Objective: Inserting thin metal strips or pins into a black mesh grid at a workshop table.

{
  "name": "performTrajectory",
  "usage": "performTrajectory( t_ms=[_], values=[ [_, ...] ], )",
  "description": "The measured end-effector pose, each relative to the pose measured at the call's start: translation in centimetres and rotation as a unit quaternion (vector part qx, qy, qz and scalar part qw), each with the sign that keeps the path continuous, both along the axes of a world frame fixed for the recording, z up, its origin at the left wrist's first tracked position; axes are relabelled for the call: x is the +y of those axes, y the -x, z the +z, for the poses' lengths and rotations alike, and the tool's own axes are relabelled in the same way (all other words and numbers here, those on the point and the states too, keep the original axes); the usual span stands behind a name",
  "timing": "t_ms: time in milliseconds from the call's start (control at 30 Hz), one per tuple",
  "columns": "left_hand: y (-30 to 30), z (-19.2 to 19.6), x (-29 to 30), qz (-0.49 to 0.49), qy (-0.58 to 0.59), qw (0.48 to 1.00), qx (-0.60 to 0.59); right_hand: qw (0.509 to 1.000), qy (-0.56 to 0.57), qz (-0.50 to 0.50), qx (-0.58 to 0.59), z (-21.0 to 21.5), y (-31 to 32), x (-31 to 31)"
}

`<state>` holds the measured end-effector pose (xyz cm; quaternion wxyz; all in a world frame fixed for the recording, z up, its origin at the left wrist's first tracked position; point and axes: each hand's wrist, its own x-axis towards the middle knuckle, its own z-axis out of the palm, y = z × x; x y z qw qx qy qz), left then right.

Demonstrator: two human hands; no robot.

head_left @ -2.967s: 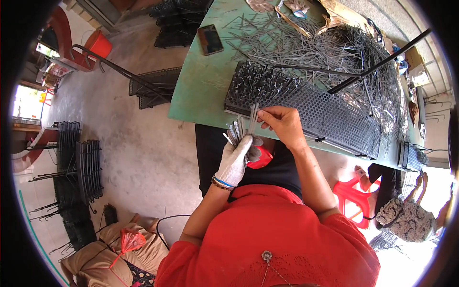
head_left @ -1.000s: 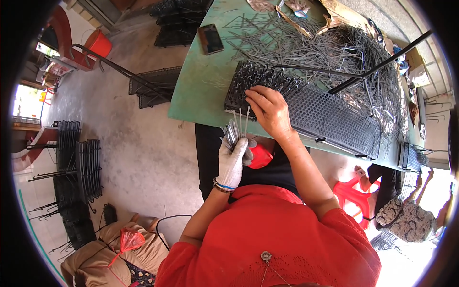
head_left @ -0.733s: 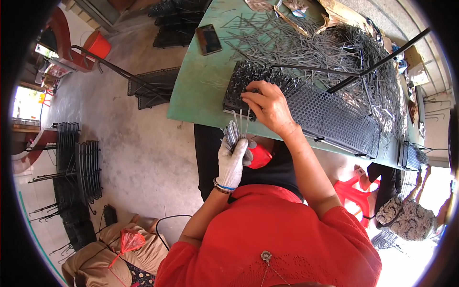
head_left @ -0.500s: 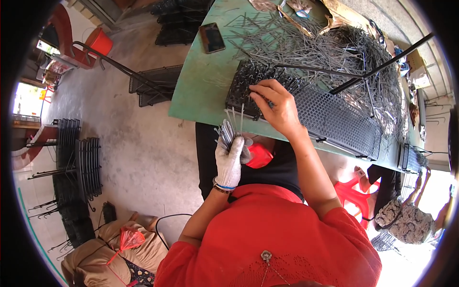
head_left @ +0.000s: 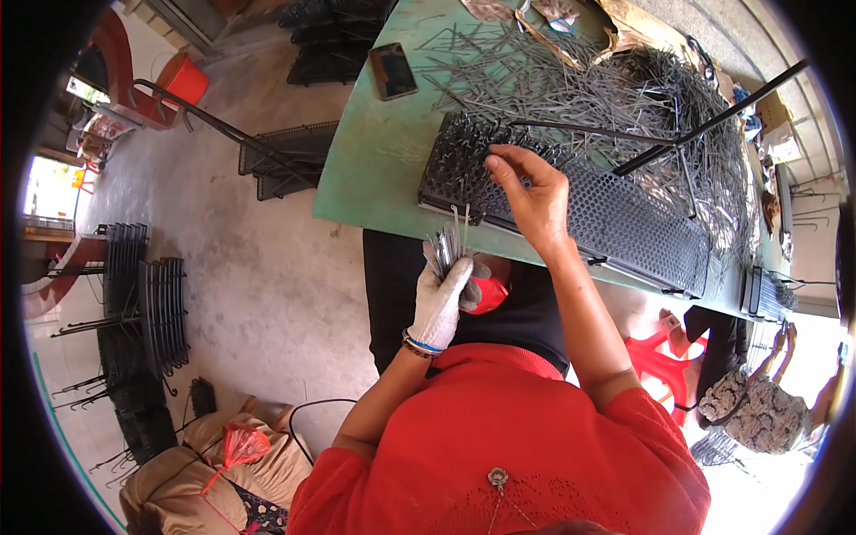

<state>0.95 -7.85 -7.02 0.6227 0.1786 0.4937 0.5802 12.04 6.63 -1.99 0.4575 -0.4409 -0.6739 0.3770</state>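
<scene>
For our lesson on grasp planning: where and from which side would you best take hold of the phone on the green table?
Grip the phone across its two long edges, coming straight down from above. It lies flat, screen up, on the table, apart from the wire pile, so both long sides look free. Its thin slab shape probably gives fingers little else to pinch.

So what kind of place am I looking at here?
Most likely a small open-sided workshop for assembling metal parts. A green table carries a big heap of thin metal rods and a black perforated panel, finished black wire racks are stacked on the bare concrete floor.
</scene>
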Motion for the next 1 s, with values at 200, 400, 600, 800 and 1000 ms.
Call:
performTrajectory(
  t_ms=[200,400,600,800,1000],
  values=[
    [0.1,-0.2,-0.2,0.0,0.029,1.0,0.007,0.996,-0.081,-0.036,-0.026,-0.5,0.1,-0.2],
    [0.0,0.0,-0.2,0.001,0.031,0.999,0.008,0.987,-0.146,-0.039,-0.047,-0.6,0.4,-0.6],
    [0.0,0.5,-0.3,-0.001,0.03,0.999,0.011,0.984,-0.164,-0.026,-0.071,-0.4,0.4,-0.8],
    [0.2,0.5,-0.3,-0.009,0.035,0.999,0.022,0.983,-0.164,-0.003,-0.088,-1.3,0.5,-0.8],
    [0.1,0.8,-0.3,-0.009,0.047,0.999,0.022,0.94,-0.249,0.027,-0.231,-1.2,0.4,-1.2]
  ],
)
